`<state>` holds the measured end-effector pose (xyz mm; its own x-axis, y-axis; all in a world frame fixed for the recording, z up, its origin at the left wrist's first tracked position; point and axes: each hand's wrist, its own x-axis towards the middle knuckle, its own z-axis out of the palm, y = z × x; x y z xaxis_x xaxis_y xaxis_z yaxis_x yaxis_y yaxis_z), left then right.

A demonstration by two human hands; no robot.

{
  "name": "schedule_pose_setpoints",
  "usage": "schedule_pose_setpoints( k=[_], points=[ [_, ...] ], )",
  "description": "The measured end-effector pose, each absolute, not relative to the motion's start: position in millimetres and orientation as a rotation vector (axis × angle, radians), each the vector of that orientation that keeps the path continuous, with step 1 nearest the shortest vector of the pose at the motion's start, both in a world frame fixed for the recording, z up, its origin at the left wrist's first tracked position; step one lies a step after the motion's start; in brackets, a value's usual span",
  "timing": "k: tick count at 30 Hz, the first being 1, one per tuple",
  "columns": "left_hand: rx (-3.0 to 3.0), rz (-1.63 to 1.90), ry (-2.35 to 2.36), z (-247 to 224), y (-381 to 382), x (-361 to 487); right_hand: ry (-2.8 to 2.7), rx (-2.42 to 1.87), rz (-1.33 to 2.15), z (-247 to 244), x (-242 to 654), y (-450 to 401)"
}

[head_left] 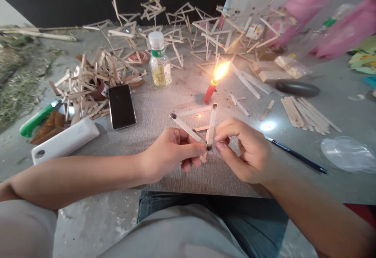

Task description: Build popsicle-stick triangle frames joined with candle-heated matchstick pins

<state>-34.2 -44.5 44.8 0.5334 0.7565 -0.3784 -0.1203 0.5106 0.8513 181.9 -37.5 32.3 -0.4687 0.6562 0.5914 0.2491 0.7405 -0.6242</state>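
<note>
A small frame of flat wooden sticks (187,129) with dark blobs at its corners is held above the table. My left hand (178,150) pinches its lower end between thumb and fingers. Close beside the frame's lower right corner is my right hand (243,148), thumb and forefinger curled near each other; whether anything small is between them cannot be made out. Beyond the frame, a lit red candle (210,92) leans to the right, its flame blown toward the upper right.
On the left lie a phone (122,106), a white holder (66,140), a green-handled tool (37,121) and a stick pile (88,82). A bottle (160,62) stands behind. Joined stick frames (211,38) spread across the back. To the right are loose sticks (308,113), a pen (296,154) and clear discs (349,153).
</note>
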Motion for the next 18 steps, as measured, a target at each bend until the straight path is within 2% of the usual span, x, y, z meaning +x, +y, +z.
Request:
schedule_pose_setpoints(
  k=[10,18],
  points=[
    [0.872,0.599,0.864,45.3,-45.1,-34.0,-2.070,-0.672,0.359,28.4,180.2,-34.4],
    [0.847,0.614,0.837,43.5,-45.6,-34.1,-2.078,-0.661,0.456,29.5,181.7,-35.5]
  ],
)
